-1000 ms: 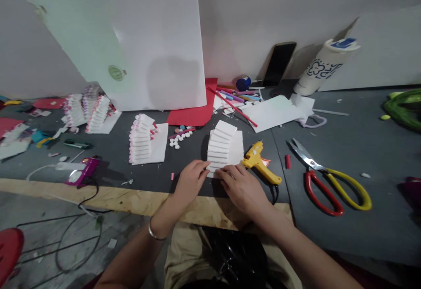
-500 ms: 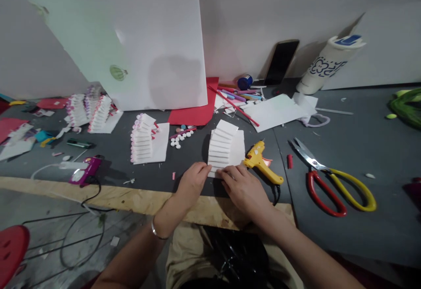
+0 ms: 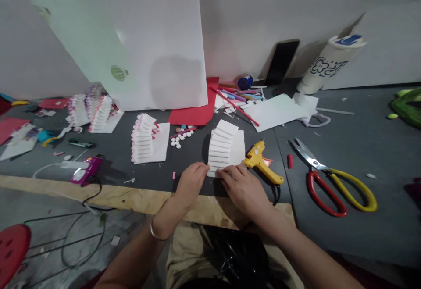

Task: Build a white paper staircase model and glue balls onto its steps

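Note:
In front of me lies a small white foam staircase point(image 3: 219, 146), its overlapping steps curving up along the left part of a white base. My left hand point(image 3: 192, 181) is closed in a pinch at the lower left corner of the lowest step. On the right, the bent fingers of my right hand point(image 3: 241, 188) are closed on the same bottom step and hide part of it. A yellow hot glue gun point(image 3: 263, 162) rests just right of the staircase. A similar staircase with pink-tipped steps point(image 3: 143, 140) stands to the left, and white beads point(image 3: 179, 139) lie between the two.
Large scissors point(image 3: 324, 170) with red and yellow handles lie at right, near a red stick piece point(image 3: 290, 161). A purple power adapter point(image 3: 86, 170) is at left. Behind are a white board point(image 3: 158, 39), a phone point(image 3: 282, 62) and a tumbler point(image 3: 325, 65).
My left fingertips have shifted very slightly left along the bottom step's edge. My right hand keeps its place, and the staircase has not visibly moved.

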`<state>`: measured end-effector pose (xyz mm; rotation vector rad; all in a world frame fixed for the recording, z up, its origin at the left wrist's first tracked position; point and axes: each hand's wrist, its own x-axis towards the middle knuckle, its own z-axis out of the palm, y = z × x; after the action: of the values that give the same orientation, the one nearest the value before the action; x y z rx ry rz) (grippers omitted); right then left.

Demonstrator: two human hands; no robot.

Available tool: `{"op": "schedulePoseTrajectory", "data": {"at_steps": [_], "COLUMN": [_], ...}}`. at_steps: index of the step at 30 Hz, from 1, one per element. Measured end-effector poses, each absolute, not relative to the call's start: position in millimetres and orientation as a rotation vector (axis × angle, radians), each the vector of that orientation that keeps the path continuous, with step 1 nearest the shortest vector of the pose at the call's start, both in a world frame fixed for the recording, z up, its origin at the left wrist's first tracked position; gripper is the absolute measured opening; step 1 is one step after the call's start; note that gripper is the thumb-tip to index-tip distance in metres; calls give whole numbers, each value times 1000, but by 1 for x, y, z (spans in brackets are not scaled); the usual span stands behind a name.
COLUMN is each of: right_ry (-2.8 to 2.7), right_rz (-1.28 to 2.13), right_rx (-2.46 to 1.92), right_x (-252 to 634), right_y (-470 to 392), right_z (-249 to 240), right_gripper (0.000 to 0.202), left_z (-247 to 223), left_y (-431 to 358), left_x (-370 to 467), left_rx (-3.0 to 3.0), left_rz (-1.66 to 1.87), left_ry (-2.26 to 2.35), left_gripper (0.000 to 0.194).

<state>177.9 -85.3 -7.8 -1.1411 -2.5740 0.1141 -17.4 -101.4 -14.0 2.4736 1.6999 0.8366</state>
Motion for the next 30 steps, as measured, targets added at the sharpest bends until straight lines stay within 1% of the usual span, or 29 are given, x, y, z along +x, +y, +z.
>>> {"op": "schedulePoseTrajectory", "data": {"at_steps": [8, 13, 18, 25, 30], "right_ry": [-2581, -2588, -2594, -2601, -2608], "right_rz": [90, 92, 96, 87, 92], "right_rx": [-1138, -1145, -1140, -1153, -1152], "right_x": [177, 177, 178, 177, 177], "right_y": [-88, -87, -87, -87, -88], "right_z": [-12, -10, -10, -10, -11], "right_gripper": [25, 23, 23, 24, 24], "left_z": [-24, -16, -11, -17, -18], "left_y": [-106, -106, -102, -98, -101], "left_x": [-15, -15, -15, -14, -10], "left_rx": [2690, 2507, 2483, 2513, 2449], "left_rz": [744, 825, 778, 802, 813], "left_ry": [1709, 1744, 1727, 1709, 1796], "left_gripper": [20, 18, 25, 18, 15]}}
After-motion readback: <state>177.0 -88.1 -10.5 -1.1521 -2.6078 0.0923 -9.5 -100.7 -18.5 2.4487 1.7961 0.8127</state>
